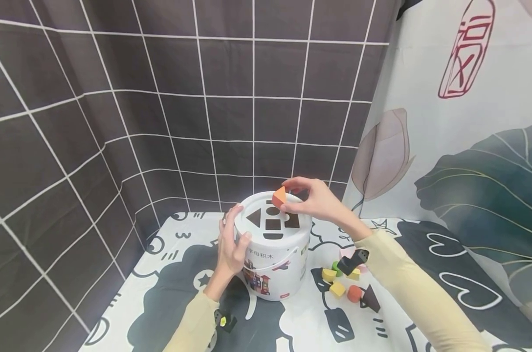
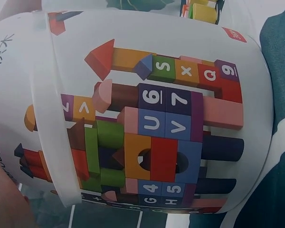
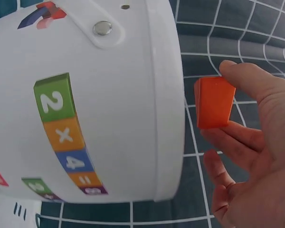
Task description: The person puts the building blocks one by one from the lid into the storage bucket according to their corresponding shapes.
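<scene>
Over the white shape-sorter bucket (image 1: 272, 274), my right hand (image 1: 316, 199) pinches an orange triangular block (image 1: 279, 197) between thumb and fingers. In the right wrist view the orange block (image 3: 214, 103) shows a flat side face, apart from the bucket's rim. The white lid (image 1: 254, 235) has several dark cut-outs, among them a triangle, a circle and a square; the block and hand cover part of it. My left hand (image 1: 232, 242) grips the bucket's left side near the rim, with the thumb toward the front. Printed block pictures (image 2: 164, 123) fill the left wrist view.
Right of the bucket lie several loose blocks, including a yellow block (image 1: 337, 288), an orange-red cylinder (image 1: 354, 294) and a dark brown triangle (image 1: 370, 299). A patterned cloth (image 1: 187, 288) covers the table. A dark gridded curtain (image 1: 222, 117) hangs behind.
</scene>
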`<action>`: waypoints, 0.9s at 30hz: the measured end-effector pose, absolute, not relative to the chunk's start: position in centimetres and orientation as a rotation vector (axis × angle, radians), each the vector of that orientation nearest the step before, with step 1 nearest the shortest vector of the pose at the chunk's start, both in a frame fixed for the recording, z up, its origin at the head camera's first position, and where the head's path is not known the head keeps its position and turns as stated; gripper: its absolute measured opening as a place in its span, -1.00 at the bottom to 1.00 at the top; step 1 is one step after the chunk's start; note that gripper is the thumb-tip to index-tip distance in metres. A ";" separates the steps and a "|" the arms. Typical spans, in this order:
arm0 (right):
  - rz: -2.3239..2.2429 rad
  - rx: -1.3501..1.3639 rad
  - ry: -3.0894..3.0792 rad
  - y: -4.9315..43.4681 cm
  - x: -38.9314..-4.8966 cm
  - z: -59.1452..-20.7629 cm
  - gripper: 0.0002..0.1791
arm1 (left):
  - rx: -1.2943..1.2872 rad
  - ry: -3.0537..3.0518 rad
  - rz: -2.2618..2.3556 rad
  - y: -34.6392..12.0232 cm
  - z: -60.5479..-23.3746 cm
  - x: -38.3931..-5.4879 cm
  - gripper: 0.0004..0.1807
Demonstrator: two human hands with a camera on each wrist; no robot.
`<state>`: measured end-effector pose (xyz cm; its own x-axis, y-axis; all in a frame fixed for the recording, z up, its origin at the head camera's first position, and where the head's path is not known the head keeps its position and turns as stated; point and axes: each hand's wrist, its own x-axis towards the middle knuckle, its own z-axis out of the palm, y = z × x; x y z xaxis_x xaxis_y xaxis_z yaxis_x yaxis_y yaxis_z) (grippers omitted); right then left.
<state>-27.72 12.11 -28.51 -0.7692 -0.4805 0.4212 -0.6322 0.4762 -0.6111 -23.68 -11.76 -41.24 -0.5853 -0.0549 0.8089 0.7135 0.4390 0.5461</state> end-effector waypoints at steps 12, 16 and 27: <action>1.137 0.941 -2.602 9.4 -27.9 -29.8 -0.37 | -0.547 -1.917 -1.223 -11.6 -41.3 -23.6 -0.26; 1.122 0.977 -2.594 8.6 -28.1 -30.1 -0.37 | -0.542 -1.927 -1.226 -11.6 -41.3 -23.5 -0.26; 1.127 0.985 -2.644 7.1 -27.9 -30.3 -0.36 | -0.526 -1.952 -1.207 -11.7 -41.3 -23.5 -0.25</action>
